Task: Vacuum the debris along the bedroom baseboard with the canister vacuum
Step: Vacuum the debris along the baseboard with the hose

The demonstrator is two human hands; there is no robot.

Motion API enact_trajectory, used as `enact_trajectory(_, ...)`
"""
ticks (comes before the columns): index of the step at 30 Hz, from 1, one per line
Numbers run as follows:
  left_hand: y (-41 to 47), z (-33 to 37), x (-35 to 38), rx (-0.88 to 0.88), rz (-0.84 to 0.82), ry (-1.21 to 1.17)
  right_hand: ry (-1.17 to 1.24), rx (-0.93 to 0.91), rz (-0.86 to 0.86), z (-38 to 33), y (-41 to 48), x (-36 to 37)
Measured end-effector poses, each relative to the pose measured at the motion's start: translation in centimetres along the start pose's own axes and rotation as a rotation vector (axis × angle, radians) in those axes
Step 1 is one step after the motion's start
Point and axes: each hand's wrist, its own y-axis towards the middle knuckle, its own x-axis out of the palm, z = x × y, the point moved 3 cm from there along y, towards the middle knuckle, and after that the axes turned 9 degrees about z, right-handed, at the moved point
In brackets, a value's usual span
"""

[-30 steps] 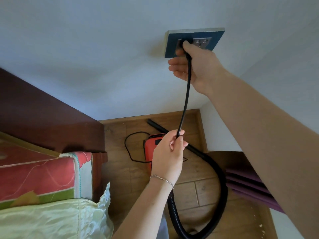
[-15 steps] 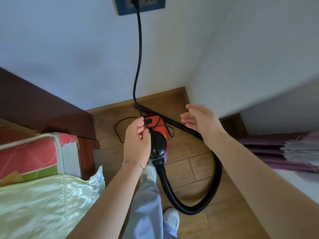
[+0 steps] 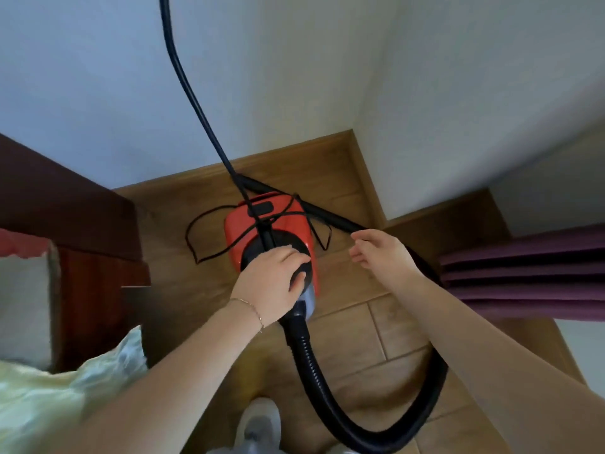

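Canister first: the red canister vacuum (image 3: 268,224) sits on the wood floor (image 3: 402,326) in the corner, near the baseboard (image 3: 294,152). Its black hose (image 3: 327,388) loops from the near end round towards me and back up behind my right arm. The rigid wand (image 3: 327,217) lies on the floor just behind the canister. The power cord (image 3: 193,93) now hangs down from above the frame to the canister, with slack draped over its top and onto the floor at the left.

A second ago my right hand (image 3: 383,253) was up at the wall socket on the plug and my left hand (image 3: 271,280) pinched the cord; both have come down since. My left hand lies on the canister's black top, its fingers (image 3: 289,253) bent over it at the foot of the carry handle. Whether they are clamped round that handle I cannot tell. My right hand hovers near the wand, fingers (image 3: 363,239) apart, loosely bent, holding nothing.

I judge the plugging-in finished and the cleaning not yet begun; next I need the wand in hand and the motor on. I can make out no debris along the baseboard from here
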Motion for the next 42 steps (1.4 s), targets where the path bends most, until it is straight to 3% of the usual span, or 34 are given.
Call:
enact_trajectory(4,1.9,-3.7,3.8,0.24,0.074,0.175,-0.076,-0.136,0.068,2.8,5.6,3.0)
enact_trajectory(11,4.1,-4.4,6.5,0.514,0.127,0.137,-0.129,-0.31,0.153,6.7,13.6,6.9)
enact_trajectory(18,4.8,-6.6,9.2,0.407,0.201,0.061,-0.612,-0.486,0.221,9.9,20.7,8.9)
enact_trajectory(22,4.5,-6.2,9.2,0.444,0.297,-0.035,-0.839,-0.396,0.226,12.3,23.5,9.7)
enact_trajectory(25,4.0,-5.1,8.4,0.511,0.367,-0.009,-0.945,-0.429,0.281,13.0,23.9,10.1)
enact_trajectory(32,4.3,-5.3,7.3,0.54,0.375,0.127,-1.019,-0.523,0.336,13.5,21.4,7.4)
enact_trajectory(42,4.5,-5.2,7.6,0.528,0.372,0.187,-0.734,-0.464,0.382,11.5,14.6,1.3)
